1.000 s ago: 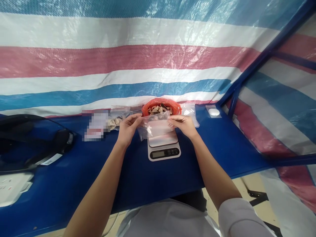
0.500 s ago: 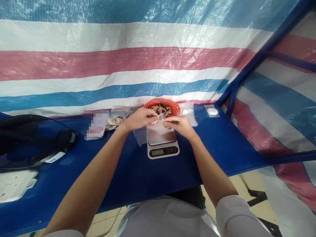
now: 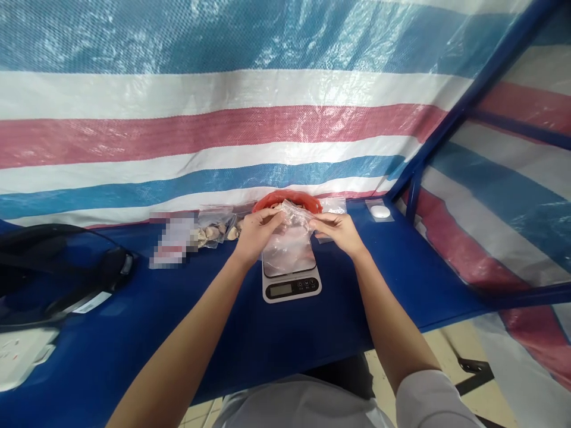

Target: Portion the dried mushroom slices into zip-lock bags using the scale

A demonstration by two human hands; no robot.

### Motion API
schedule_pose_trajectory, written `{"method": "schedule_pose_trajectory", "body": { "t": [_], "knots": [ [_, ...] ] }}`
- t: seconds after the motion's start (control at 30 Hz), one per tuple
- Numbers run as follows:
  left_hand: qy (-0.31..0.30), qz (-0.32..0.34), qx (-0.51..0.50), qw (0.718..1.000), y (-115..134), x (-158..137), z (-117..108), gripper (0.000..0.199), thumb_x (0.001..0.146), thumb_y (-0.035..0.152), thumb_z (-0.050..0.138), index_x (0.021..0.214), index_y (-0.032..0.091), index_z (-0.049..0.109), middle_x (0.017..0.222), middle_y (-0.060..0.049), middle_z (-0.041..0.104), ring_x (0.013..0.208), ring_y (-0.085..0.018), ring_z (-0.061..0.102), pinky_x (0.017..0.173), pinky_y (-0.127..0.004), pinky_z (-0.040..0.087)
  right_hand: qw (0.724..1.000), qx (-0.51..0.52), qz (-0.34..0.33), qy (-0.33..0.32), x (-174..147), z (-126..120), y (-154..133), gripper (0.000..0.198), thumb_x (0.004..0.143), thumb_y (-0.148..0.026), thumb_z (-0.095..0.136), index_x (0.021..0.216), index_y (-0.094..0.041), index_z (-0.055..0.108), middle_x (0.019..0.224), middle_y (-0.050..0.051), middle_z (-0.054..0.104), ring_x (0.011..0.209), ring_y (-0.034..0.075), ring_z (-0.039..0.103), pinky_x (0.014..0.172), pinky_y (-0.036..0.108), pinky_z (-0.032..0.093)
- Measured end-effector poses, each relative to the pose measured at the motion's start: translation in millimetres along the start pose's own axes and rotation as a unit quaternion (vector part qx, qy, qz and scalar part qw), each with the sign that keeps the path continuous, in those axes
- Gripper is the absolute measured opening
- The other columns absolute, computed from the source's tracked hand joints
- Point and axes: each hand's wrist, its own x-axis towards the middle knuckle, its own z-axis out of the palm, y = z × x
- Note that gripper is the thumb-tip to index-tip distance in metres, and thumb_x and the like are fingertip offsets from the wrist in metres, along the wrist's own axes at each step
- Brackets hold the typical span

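A clear plastic zip bag (image 3: 289, 246) hangs between my two hands, over the plate of a white kitchen scale (image 3: 292, 289). My left hand (image 3: 261, 233) pinches its upper left edge between thumb and fingers. At the upper right edge, my right hand (image 3: 339, 230) grips the bag in the same way. No contents show through the plastic. Just behind the bag stands a red plastic bag or basket (image 3: 285, 196), its dried brown pieces now mostly hidden. The scale's display looks blank.
Clear bags of dried slices (image 3: 212, 233) lie left of the scale, beside a blurred-out printed item (image 3: 172, 241). Flat clear bags (image 3: 334, 206) and a white round object (image 3: 380, 211) are on the right. A black headset-like object (image 3: 107, 267) and white power strip (image 3: 27, 353) sit far left.
The clear bag has been raised and spread out between my hands, now covering much of the scale plate and the red container's contents. My view has tilted slightly upward.
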Motion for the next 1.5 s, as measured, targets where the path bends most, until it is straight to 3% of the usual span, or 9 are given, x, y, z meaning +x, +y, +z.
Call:
{"method": "schedule_pose_trajectory", "body": {
  "t": [0.13, 0.23, 0.4, 0.67, 0.93, 1.17, 1.33, 1.43, 1.5],
  "knots": [
    [0.017, -0.021, -0.024, 0.999, -10, -2, 24, 0.032, 0.078, 0.047, 0.076, 0.087, 0.016, 0.076, 0.078, -0.003, 0.072, 0.066, -0.016, 0.064, 0.067, -0.03, 0.056, 0.999, 0.015, -0.007, 0.041, 5, -18, 5, 0.045, 0.063, -0.055, 0.086, 0.09, -0.02, 0.082, 0.083, 0.003, 0.078, 0.079, 0.023, 0.075, 0.063, 0.032, 0.065],
    [-0.02, -0.008, 0.037, 0.999, -15, 0, 37, 0.027, 0.083, 0.043, 0.07, 0.087, 0.017, 0.076, 0.072, -0.002, 0.07, 0.065, -0.017, 0.064, 0.067, -0.03, 0.055, 0.999, 0.008, -0.003, 0.053, 12, -39, 9, 0.045, 0.06, -0.055, 0.088, 0.086, -0.019, 0.082, 0.083, 0.004, 0.078, 0.075, 0.021, 0.074, 0.062, 0.032, 0.065],
    [-0.044, 0.092, 0.201, 0.974, -19, 8, 56, 0.019, 0.09, 0.034, 0.062, 0.091, 0.019, 0.073, 0.088, -0.003, 0.076, 0.074, -0.018, 0.069, 0.073, -0.031, 0.056, 0.998, -0.001, 0.025, 0.061, 33, -79, 9, 0.049, 0.054, -0.056, 0.091, 0.082, -0.017, 0.08, 0.076, 0.005, 0.077, 0.068, 0.019, 0.073, 0.058, 0.028, 0.063],
    [-0.079, 0.338, 0.456, 0.819, -26, 14, 89, 0.02, 0.099, 0.022, 0.05, 0.101, 0.016, 0.068, 0.106, -0.01, 0.073, 0.103, -0.025, 0.067, 0.096, -0.042, 0.053, 0.996, -0.012, 0.046, 0.072, 72, -113, 6, 0.052, 0.046, -0.053, 0.095, 0.079, -0.017, 0.078, 0.074, 0.003, 0.075, 0.065, 0.015, 0.07, 0.056, 0.025, 0.062],
    [-0.195, 0.345, 0.556, 0.731, -43, 17, 109, 0.018, 0.097, 0.023, 0.055, 0.101, 0.015, 0.07, 0.118, -0.013, 0.07, 0.119, -0.029, 0.062, 0.105, -0.044, 0.05, 0.994, -0.105, 0.004, 0.043, 95, -116, 31, 0.036, 0.064, -0.047, 0.086, 0.08, -0.016, 0.077, 0.073, 0.004, 0.073, 0.068, 0.018, 0.069, 0.057, 0.028, 0.062],
    [-0.223, 0.302, 0.571, 0.73, -57, 17, 115, 0.022, 0.097, 0.025, 0.055, 0.108, 0.013, 0.07, 0.126, -0.017, 0.067, 0.126, -0.03, 0.059, 0.109, -0.044, 0.048, 0.965, -0.25, -0.081, 0.029, 102, -115, 54, 0.027, 0.078, -0.042, 0.072, 0.091, -0.02, 0.079, 0.087, 0.004, 0.079, 0.076, 0.021, 0.073, 0.062, 0.032, 0.063],
    [-0.215, 0.295, 0.562, 0.743, -60, 17, 119, 0.021, 0.097, 0.025, 0.055, 0.105, 0.014, 0.071, 0.127, -0.018, 0.066, 0.125, -0.03, 0.06, 0.109, -0.044, 0.047, 0.904, -0.402, -0.128, 0.071, 91, -122, 47, 0.024, 0.083, -0.033, 0.072, 0.103, -0.023, 0.079, 0.107, 0.007, 0.08, 0.098, 0.03, 0.075, 0.096, 0.047, 0.057],
    [-0.213, 0.291, 0.564, 0.743, -61, 18, 122, 0.022, 0.097, 0.026, 0.054, 0.106, 0.014, 0.071, 0.126, -0.017, 0.066, 0.126, -0.03, 0.059, 0.109, -0.043, 0.047, 0.869, -0.454, -0.163, 0.114, 71, -120, 35, 0.028, 0.088, -0.037, 0.068, 0.113, -0.027, 0.077, 0.113, 0.006, 0.078, 0.093, 0.03, 0.076, 0.094, 0.047, 0.058],
    [-0.215, 0.285, 0.568, 0.741, -62, 18, 124, 0.024, 0.098, 0.027, 0.053, 0.107, 0.014, 0.071, 0.123, -0.017, 0.067, 0.124, -0.03, 0.06, 0.108, -0.042, 0.047, 0.868, -0.437, -0.211, 0.105, 58, -113, 32, 0.029, 0.091, -0.041, 0.065, 0.114, -0.028, 0.077, 0.117, 0.005, 0.077, 0.099, 0.028, 0.075, 0.095, 0.042, 0.058]
  ]
}}
